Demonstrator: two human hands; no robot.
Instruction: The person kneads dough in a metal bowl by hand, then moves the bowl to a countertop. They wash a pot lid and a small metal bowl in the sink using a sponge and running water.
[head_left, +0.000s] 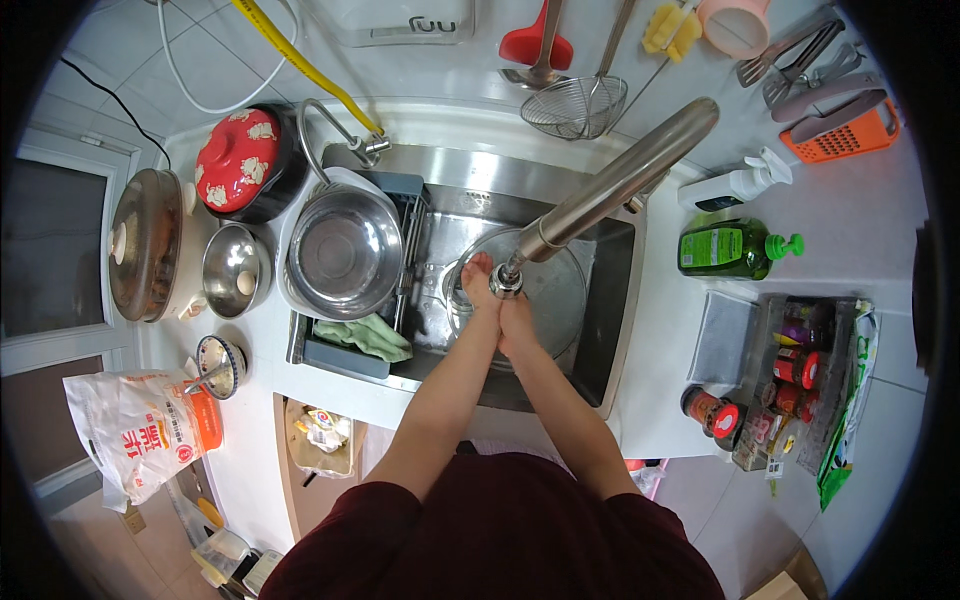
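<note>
Both my hands are in the stainless steel sink, below the head of the metal faucet. My left hand lies palm side partly up with its fingers a little bent, and no object shows in it. Against its wrist, my right hand reaches in under the faucet head, which hides its fingers. Beneath the hands, inside the sink, is a round clear glass lid or dish. Whether water is running is hard to make out.
Left of the hands, a steel basin sits on a drying rack with a green cloth. A steel bowl holds an egg. At right stand a green soap bottle and a white spray bottle. A wire skimmer hangs behind.
</note>
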